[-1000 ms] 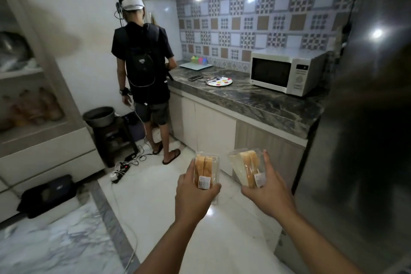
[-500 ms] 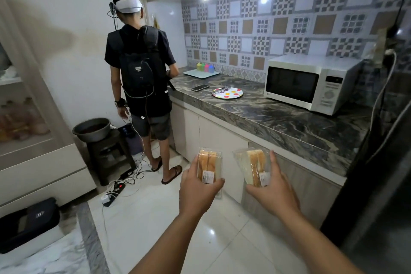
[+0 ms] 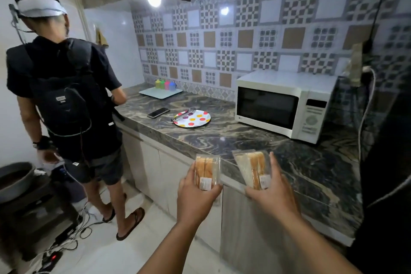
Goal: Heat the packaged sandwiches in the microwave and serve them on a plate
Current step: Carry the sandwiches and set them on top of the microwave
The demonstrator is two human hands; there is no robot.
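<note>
Clearly, from the head view, both hands are full, so opening the closed microwave [image 3: 285, 104] could go badly: with no free finger for the door, a slippery clear pack may fall on the floor. Setting one pack on the counter [image 3: 233, 138] first seems safer. The left hand [image 3: 196, 196] curls its fingers and thumb around the left sandwich pack [image 3: 206, 172]. The right hand [image 3: 272, 193] grips the right sandwich pack [image 3: 252, 168] from the side and below. Both packs hang over the counter's front edge, well apart from the dotted plate [image 3: 193, 118], where tongs [image 3: 183, 114] lie.
</note>
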